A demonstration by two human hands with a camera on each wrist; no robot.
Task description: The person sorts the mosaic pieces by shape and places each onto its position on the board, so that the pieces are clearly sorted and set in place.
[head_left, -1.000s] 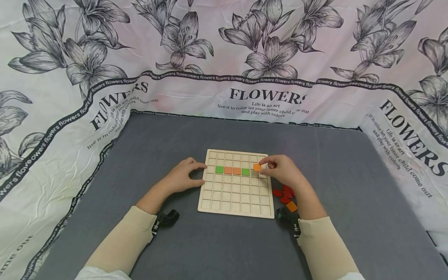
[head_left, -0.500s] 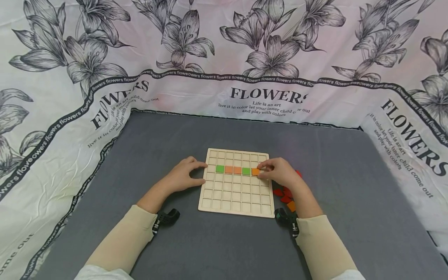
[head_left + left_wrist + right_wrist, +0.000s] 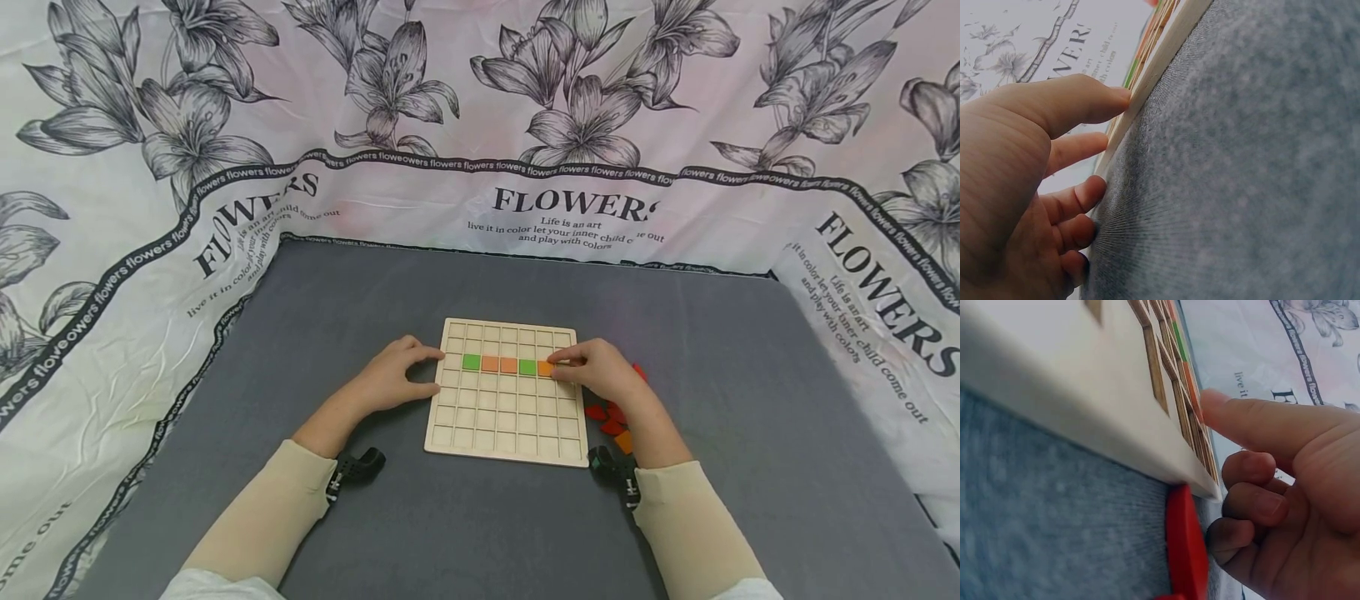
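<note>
A light wooden grid board (image 3: 505, 423) lies on the grey table. One row of it carries a green tile (image 3: 471, 362), two orange-pink tiles (image 3: 498, 365) side by side, another green tile (image 3: 527, 367) and, at the right, an orange tile (image 3: 544, 367). My right hand (image 3: 600, 369) pinches that last tile between thumb and index finger, down at its square; its other fingers curl in the right wrist view. Thumb and index fingertip of my left hand (image 3: 388, 375) rest apart against the board's left edge, the remaining fingers loosely bent in the left wrist view.
Several red pieces (image 3: 611, 419) and a loose orange tile (image 3: 624, 442) lie right of the board, partly behind my right wrist. One red piece (image 3: 1185, 544) stands out close to the board's edge. A flower-printed cloth (image 3: 420, 204) borders the table at the back and sides.
The orange tile has come down from above the board into the square beside the right green tile, my right hand moving with it. My left hand stays at the board's edge.
</note>
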